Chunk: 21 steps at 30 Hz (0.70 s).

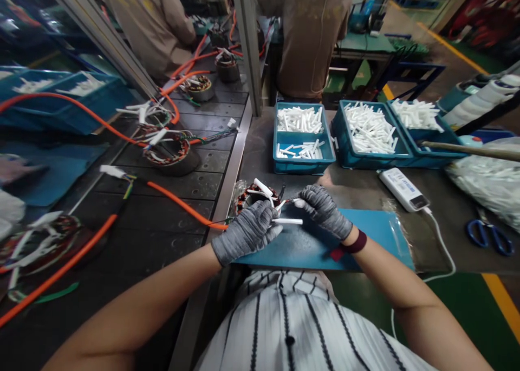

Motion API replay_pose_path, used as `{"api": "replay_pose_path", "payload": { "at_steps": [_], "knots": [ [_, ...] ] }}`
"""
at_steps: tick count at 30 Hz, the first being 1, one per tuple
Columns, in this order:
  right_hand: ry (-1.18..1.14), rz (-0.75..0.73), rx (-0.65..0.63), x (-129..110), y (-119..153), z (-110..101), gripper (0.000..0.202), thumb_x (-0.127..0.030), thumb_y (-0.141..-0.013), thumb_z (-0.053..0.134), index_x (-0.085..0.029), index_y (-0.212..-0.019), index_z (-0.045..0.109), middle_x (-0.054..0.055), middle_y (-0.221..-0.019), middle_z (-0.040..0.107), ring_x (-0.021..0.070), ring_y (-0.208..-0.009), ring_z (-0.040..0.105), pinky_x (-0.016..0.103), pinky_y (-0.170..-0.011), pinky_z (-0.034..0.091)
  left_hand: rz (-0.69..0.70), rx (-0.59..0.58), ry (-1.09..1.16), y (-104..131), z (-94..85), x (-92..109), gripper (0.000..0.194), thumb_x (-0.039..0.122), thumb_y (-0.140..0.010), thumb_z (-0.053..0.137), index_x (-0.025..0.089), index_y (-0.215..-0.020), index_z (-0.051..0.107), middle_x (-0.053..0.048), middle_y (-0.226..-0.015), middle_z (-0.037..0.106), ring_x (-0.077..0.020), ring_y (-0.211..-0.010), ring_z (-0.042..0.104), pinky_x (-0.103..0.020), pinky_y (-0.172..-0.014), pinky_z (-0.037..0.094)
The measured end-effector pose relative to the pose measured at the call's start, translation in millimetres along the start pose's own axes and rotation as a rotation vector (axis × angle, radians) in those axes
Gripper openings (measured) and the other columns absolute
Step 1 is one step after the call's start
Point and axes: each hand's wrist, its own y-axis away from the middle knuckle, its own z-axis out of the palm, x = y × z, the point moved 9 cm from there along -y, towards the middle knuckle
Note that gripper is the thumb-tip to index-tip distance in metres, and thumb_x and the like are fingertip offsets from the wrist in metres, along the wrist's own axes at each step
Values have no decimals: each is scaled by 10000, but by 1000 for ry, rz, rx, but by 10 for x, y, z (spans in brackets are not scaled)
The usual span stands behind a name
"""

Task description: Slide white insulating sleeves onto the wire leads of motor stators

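Sleeve [287, 221] level, pointing right, between hands [284, 219].

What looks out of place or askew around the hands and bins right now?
Nothing looks spilled or damaged. The left hand and right hand work white sleeves at the stator on the blue mat. The bins sit in a row. The scissors lie apart at the right.

Grey knit gloves, a maroon wristband [354, 245], a black-striped white shirt [300, 327].
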Motion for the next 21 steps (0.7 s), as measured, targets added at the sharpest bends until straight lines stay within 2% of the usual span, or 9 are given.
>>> {"api": "replay_pose_path", "payload": {
  "at_steps": [4,7,10,13,15,17,19,21],
  "knots": [
    [26,5,25,51,4,-21,285,-385,-985,476,-194,-836,624,49,-774,612,187,-736,517,334,-727,417,-29,-16,55,-10,-23,-41,294,402,-901,565,132,-996,629,-127,-1009,666,-263,-1006,629,-407,-906,521],
    [120,-66,-12,4,-27,33,289,-365,-993,447,-179,-901,648,79,-831,632,211,-794,527,351,-768,420,-68,-70,157,-35,19,-97,249,359,-904,556,135,-989,623,-118,-1021,670,-248,-1001,636,-404,-913,525],
    [229,-168,-169,-121,-128,220,268,-288,-989,423,-157,-1057,647,110,-928,645,229,-845,533,364,-786,421,-206,-127,238,-40,75,-202,153,240,-917,495,148,-946,614,-89,-952,679,-212,-928,652,-382,-881,540],
    [275,-277,-365,-251,-240,411,269,-200,-975,410,-152,-1130,624,113,-982,649,219,-851,544,340,-752,412,-329,-88,391,-34,29,-278,151,160,-919,444,161,-967,586,-73,-976,680,-169,-939,654,-342,-894,548],
    [272,-370,-438,-317,-276,473,246,-183,-972,407,-151,-1043,641,105,-936,655,204,-804,544,322,-710,397,-307,-88,412,-63,-8,-273,205,123,-927,401,153,-1039,570,-87,-1063,671,-142,-999,648,-300,-918,543],
    [221,-472,-454,-365,-243,483,237,-200,-975,411,-155,-962,644,97,-877,657,196,-772,543,312,-691,392,-241,-149,308,-116,8,-260,273,89,-915,391,138,-1110,575,-108,-1106,666,-156,-1020,652,-309,-914,551],
    [124,-547,-420,-392,-153,448,240,-224,-976,410,-155,-950,639,98,-875,662,192,-784,554,304,-705,409,-178,-228,199,-182,80,-256,337,42,-864,428,128,-1133,610,-127,-1103,677,-207,-1021,665,-364,-902,563],
    [63,-559,-364,-383,-61,399,237,-241,-963,424,-141,-980,638,112,-893,668,198,-801,571,308,-721,431,-104,-312,78,-244,187,-220,395,-15,-801,446,95,-1120,649,-174,-1118,678,-271,-1059,661,-420,-898,563]
  ]
}}
